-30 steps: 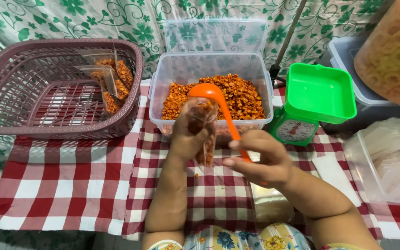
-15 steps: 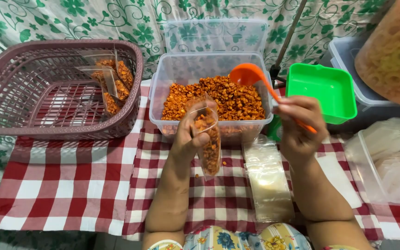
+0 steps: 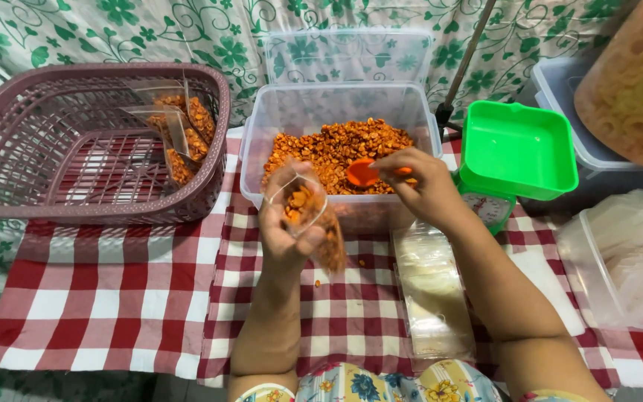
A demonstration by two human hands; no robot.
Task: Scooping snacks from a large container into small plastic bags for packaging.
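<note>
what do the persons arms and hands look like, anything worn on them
Both forearms are bare, with no sleeves on them. The left hand and right hand show no gloves, and no rings or watch can be made out. Floral-patterned clothing in yellow, blue and pink shows near the elbows.

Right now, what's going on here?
A person is packing an orange-brown snack. The left hand holds a small clear bag, partly filled, over the checked cloth. The right hand dips an orange scoop into the clear tub. Filled bags lie in the purple basket.
</note>
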